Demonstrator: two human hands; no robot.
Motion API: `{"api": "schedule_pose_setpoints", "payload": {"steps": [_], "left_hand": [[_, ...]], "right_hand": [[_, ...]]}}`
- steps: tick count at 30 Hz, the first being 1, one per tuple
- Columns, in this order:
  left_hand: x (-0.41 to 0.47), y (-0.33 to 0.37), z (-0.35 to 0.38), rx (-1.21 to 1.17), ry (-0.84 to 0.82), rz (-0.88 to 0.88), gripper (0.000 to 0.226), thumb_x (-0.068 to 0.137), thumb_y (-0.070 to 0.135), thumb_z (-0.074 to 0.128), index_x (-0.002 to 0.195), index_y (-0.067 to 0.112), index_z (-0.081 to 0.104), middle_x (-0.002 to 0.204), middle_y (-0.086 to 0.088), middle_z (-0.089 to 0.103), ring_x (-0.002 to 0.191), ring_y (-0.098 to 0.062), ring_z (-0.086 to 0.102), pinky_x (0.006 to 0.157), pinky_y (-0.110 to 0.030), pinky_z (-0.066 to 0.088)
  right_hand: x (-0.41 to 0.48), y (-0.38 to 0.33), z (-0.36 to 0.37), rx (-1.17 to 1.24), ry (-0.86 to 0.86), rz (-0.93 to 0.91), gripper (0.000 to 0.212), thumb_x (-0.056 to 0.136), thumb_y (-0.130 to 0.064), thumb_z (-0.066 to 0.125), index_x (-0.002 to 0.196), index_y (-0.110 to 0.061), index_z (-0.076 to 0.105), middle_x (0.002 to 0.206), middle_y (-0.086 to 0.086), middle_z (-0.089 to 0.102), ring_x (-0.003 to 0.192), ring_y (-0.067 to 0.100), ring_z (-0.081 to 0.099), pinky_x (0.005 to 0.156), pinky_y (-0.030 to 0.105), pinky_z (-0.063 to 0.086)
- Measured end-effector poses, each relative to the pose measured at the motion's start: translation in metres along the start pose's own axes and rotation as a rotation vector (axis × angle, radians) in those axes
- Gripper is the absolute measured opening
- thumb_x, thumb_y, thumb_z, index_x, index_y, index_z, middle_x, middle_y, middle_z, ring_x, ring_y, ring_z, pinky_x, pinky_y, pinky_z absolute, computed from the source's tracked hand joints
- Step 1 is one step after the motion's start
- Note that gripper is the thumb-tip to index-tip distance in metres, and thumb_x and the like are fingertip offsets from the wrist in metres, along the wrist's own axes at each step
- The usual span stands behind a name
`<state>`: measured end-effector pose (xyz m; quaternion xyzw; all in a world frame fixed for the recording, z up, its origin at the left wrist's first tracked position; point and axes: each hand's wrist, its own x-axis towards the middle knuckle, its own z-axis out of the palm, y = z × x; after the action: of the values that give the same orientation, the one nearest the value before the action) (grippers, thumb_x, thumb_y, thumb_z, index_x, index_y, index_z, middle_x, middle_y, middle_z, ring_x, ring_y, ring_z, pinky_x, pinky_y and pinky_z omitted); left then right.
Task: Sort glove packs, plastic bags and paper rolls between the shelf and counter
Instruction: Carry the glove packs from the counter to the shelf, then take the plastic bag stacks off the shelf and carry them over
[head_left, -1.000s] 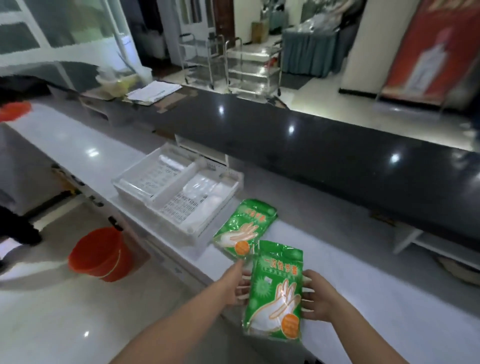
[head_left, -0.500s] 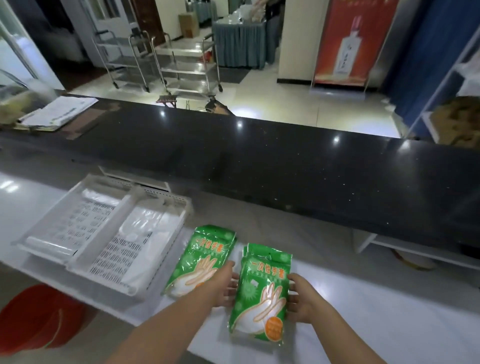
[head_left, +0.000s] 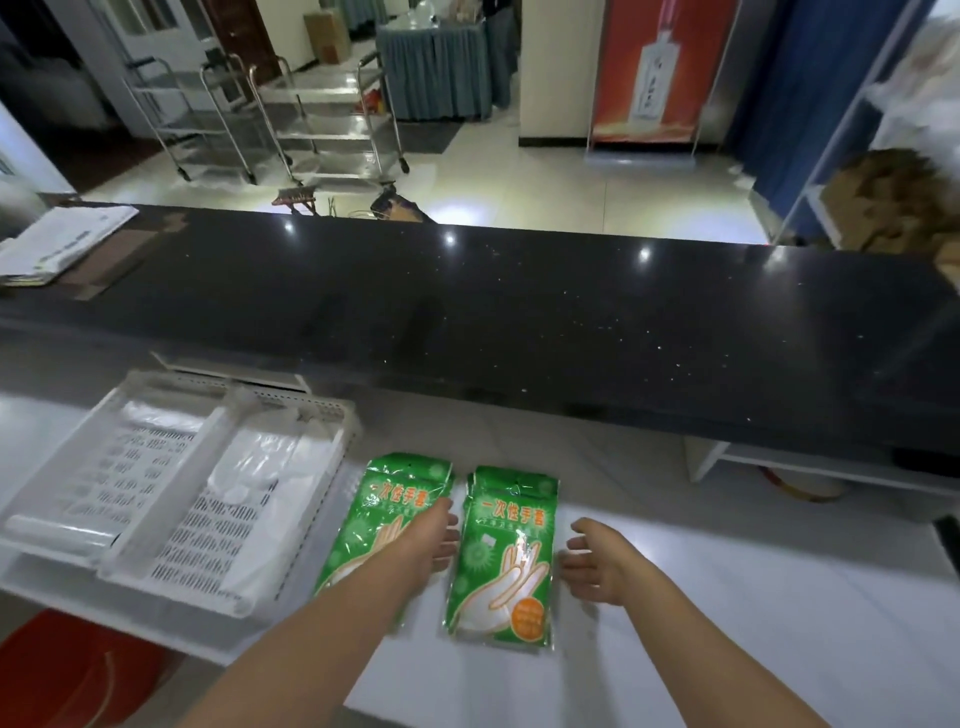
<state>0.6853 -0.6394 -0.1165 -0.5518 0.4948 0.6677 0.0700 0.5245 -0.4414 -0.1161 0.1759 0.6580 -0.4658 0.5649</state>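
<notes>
Loosely spread, left hand (head_left: 434, 535) and right hand (head_left: 597, 564) flank both edges of the right glove pack (head_left: 501, 561).

White lower counter (head_left: 727, 597) carries 3 things, all twd its front-L part. Slotted white 2-compartment tray (head_left: 171, 504) sits at L, front edge abt flush w/ counter's edge. L glove pack (head_left: 379, 499) lies flat just beside tray's R wall; R glove pack (head_left: 504, 551) flat next to it, narrow gap btw. Behind and higher, black speckled countertop (head_left: 519, 322) w/ paper stack (head_left: 62, 239) at far L.
</notes>
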Motion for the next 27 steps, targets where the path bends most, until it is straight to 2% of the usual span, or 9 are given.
{"api": "schedule_pose_setpoints", "payload": {"steps": [1, 3, 6, 9, 13, 18, 21, 27], "left_hand": [[-0.004, 0.0, 0.0, 0.001, -0.012, 0.008, 0.05, 0.103, 0.049, 0.037, 0.126, 0.009, 0.056, 0.12, -0.018, 0.063, 0.116, -0.035, 0.06, 0.107, -0.047, 0.044], [-0.013, 0.0, 0.001, 0.005, -0.031, 0.03, 0.047, 0.104, 0.047, 0.038, 0.122, 0.009, 0.058, 0.116, -0.014, 0.065, 0.109, -0.031, 0.061, 0.1, -0.043, 0.048], [-0.03, -0.004, 0.006, 0.016, -0.05, 0.065, 0.041, 0.105, 0.043, 0.039, 0.117, 0.009, 0.06, 0.116, -0.012, 0.066, 0.103, -0.029, 0.062, 0.09, -0.039, 0.049], [-0.045, -0.017, 0.012, 0.022, -0.105, 0.08, 0.033, 0.104, 0.036, 0.042, 0.111, 0.009, 0.061, 0.114, -0.012, 0.066, 0.101, -0.029, 0.061, 0.09, -0.039, 0.048], [-0.058, -0.048, 0.029, 0.03, -0.18, 0.062, 0.03, 0.101, 0.035, 0.046, 0.107, 0.01, 0.062, 0.107, -0.009, 0.068, 0.092, -0.026, 0.061, 0.086, -0.037, 0.048], [-0.074, -0.085, 0.078, 0.125, -0.288, 0.031, 0.023, 0.097, 0.039, 0.048, 0.092, 0.02, 0.059, 0.082, 0.001, 0.067, 0.07, -0.017, 0.061, 0.075, -0.031, 0.044], [-0.085, -0.1, 0.116, 0.184, -0.34, 0.015, 0.023, 0.096, 0.037, 0.049, 0.097, 0.018, 0.061, 0.089, -0.002, 0.068, 0.076, -0.021, 0.063, 0.077, -0.033, 0.048], [-0.121, -0.114, 0.205, 0.35, -0.444, 0.003, 0.025, 0.096, 0.037, 0.05, 0.099, 0.016, 0.062, 0.096, -0.004, 0.068, 0.082, -0.023, 0.063, 0.077, -0.032, 0.046]], "right_hand": [[-0.002, 0.004, -0.004, 0.011, 0.0, -0.004, 0.036, 0.097, -0.037, 0.051, 0.112, -0.004, 0.058, 0.104, 0.015, 0.065, 0.095, 0.033, 0.063, 0.088, 0.044, 0.05], [-0.01, 0.013, -0.01, 0.03, 0.004, -0.021, 0.038, 0.097, -0.037, 0.052, 0.115, -0.004, 0.059, 0.115, 0.02, 0.065, 0.102, 0.035, 0.064, 0.089, 0.044, 0.051], [-0.027, 0.029, -0.014, 0.064, 0.008, -0.043, 0.037, 0.097, -0.036, 0.052, 0.115, -0.004, 0.059, 0.116, 0.021, 0.065, 0.103, 0.036, 0.064, 0.087, 0.044, 0.052], [-0.044, 0.053, -0.017, 0.079, 0.026, -0.061, 0.035, 0.097, -0.034, 0.052, 0.113, -0.005, 0.061, 0.115, 0.021, 0.066, 0.103, 0.037, 0.066, 0.093, 0.047, 0.052], [-0.065, 0.096, -0.028, 0.118, 0.05, -0.059, 0.033, 0.095, -0.033, 0.055, 0.112, -0.006, 0.063, 0.114, 0.02, 0.069, 0.098, 0.036, 0.069, 0.09, 0.046, 0.054], [-0.101, 0.156, -0.069, 0.276, 0.104, -0.043, 0.026, 0.096, -0.029, 0.054, 0.107, -0.007, 0.063, 0.121, 0.021, 0.069, 0.106, 0.036, 0.07, 0.086, 0.046, 0.057], [-0.118, 0.189, -0.108, 0.355, 0.162, -0.06, 0.031, 0.097, -0.028, 0.054, 0.114, -0.004, 0.063, 0.119, 0.021, 0.069, 0.106, 0.036, 0.069, 0.087, 0.046, 0.057], [-0.148, 0.235, -0.19, 0.536, 0.255, -0.105, 0.033, 0.098, -0.026, 0.054, 0.119, -0.002, 0.062, 0.115, 0.021, 0.069, 0.107, 0.037, 0.067, 0.102, 0.052, 0.049]]}}
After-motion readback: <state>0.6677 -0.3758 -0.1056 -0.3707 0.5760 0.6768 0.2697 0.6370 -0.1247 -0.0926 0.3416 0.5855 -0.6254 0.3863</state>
